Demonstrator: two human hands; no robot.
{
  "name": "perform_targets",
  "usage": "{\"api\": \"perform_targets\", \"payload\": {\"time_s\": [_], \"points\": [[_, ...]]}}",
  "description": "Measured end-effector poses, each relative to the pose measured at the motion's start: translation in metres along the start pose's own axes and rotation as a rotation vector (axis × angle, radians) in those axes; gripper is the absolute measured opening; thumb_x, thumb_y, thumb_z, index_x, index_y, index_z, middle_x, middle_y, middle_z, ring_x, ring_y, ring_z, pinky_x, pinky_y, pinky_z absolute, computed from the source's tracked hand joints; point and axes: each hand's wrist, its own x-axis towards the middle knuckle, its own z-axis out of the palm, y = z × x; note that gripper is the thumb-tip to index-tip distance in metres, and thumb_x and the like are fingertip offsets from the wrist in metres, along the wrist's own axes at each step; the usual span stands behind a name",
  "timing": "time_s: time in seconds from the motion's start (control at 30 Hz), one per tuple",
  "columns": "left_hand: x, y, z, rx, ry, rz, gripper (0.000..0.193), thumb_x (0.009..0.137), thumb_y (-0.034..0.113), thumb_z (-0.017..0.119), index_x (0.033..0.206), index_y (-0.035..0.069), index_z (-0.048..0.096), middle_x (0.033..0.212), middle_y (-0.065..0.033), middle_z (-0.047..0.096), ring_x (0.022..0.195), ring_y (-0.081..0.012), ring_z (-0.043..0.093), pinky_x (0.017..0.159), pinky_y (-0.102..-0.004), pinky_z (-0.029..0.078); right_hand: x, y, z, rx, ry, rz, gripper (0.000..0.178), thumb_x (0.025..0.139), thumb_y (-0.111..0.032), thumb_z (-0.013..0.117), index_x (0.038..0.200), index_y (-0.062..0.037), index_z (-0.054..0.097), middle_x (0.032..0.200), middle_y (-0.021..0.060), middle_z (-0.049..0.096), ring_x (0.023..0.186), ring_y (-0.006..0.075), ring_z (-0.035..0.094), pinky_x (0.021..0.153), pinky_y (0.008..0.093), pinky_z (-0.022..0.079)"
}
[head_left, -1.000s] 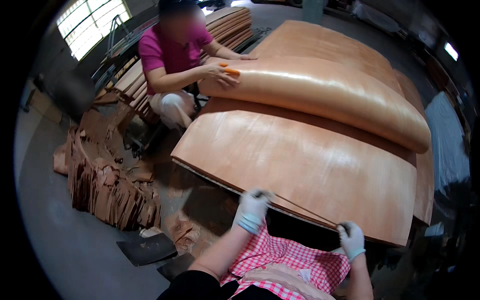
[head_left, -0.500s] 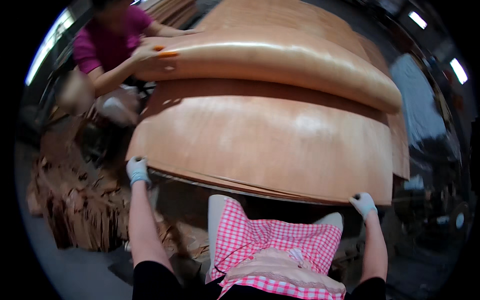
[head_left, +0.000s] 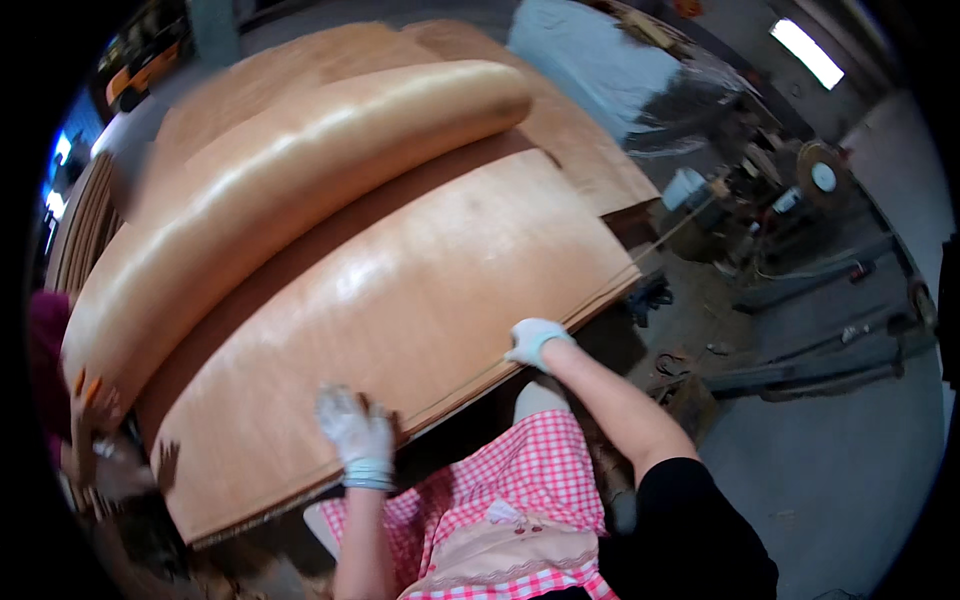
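In front of me lies a broad stack of thin reddish-brown wood veneer sheets (head_left: pixel 430 280); the upper part is bent back into a long roll-like fold (head_left: pixel 300 150). My left hand (head_left: pixel 355 425), white-gloved, is over the near edge of the stack with its fingers spread; it is slightly blurred, and whether it touches the sheet is hard to tell. Farther right, my right hand (head_left: pixel 537 343), also gloved, has its fingers curled on the near edge of the top veneer sheet. The fingertips are partly hidden.
At the left rim, a co-worker's hand (head_left: pixel 95 405) with orange finger covers is at the folded sheet's end. More veneer (head_left: pixel 580 160) lies behind. A pale plastic-covered pile (head_left: pixel 590 60), a white bucket (head_left: pixel 683 188) and metal rails (head_left: pixel 810 370) stand at the right.
My view has turned to the right. Both hands have come away from the near corners and closer together; the left one has opened. The veneer remains folded back.
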Motion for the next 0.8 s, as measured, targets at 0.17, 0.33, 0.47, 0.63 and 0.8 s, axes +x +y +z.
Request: {"api": "perform_targets", "payload": {"time_s": [0.17, 0.33, 0.47, 0.63, 0.8], "points": [[0.007, 0.114, 0.049, -0.043, -0.182, 0.220, 0.078, 0.086, 0.039, 0.059, 0.144, -0.004, 0.029, 0.151, -0.0258, 0.027, 0.141, -0.0405, 0.021, 0.117, -0.0508, 0.011, -0.011, 0.000, -0.005, 0.094, -0.002, -0.001, 0.036, 0.079, -0.035, 0.064, 0.100, -0.0072, 0.072, 0.102, 0.0195, 0.068, 0.096, 0.0350, 0.066, 0.085, 0.0433, 0.051], [0.010, 0.107, 0.049, -0.008, -0.246, 0.201, 0.080, 0.085, 0.039, 0.061, 0.145, -0.003, 0.028, 0.151, -0.0258, 0.026, 0.142, -0.0397, 0.020, 0.117, -0.0484, 0.012, -0.008, 0.087, -0.018, 0.244, 0.054, -0.038, 0.030, 0.083, -0.027, 0.057, 0.102, -0.0074, 0.070, 0.104, 0.0196, 0.067, 0.098, 0.0352, 0.064, 0.089, 0.0431, 0.049], [0.009, 0.103, 0.046, 0.033, -0.282, 0.186, 0.082, 0.084, 0.038, 0.062, 0.146, -0.002, 0.027, 0.153, -0.0250, 0.023, 0.142, -0.0398, 0.019, 0.117, -0.0483, 0.011, -0.004, 0.219, -0.044, 0.122, 0.157, 0.139, 0.031, 0.082, -0.023, 0.054, 0.105, -0.0092, 0.069, 0.110, 0.0187, 0.066, 0.101, 0.0361, 0.064, 0.088, 0.0441, 0.050], [0.010, 0.108, 0.045, 0.031, -0.331, 0.182, 0.082, 0.084, 0.040, 0.062, 0.146, -0.002, 0.029, 0.155, -0.0244, 0.019, 0.143, -0.0395, 0.015, 0.118, -0.0492, 0.008, 0.016, 0.312, -0.041, 0.085, 0.233, 0.364, 0.030, 0.084, -0.019, 0.055, 0.107, -0.0092, 0.070, 0.113, 0.0178, 0.065, 0.104, 0.0356, 0.063, 0.087, 0.0438, 0.051], [0.007, 0.107, 0.042, 0.092, -0.336, 0.190, 0.083, 0.085, 0.042, 0.061, 0.147, -0.002, 0.026, 0.154, -0.0250, 0.020, 0.142, -0.0405, 0.017, 0.117, -0.0492, 0.010, 0.045, 0.315, -0.015, 0.348, 0.220, 0.608, 0.035, 0.085, -0.021, 0.055, 0.114, -0.0044, 0.065, 0.117, 0.0209, 0.062, 0.110, 0.0385, 0.058, 0.092, 0.0444, 0.048]]}}
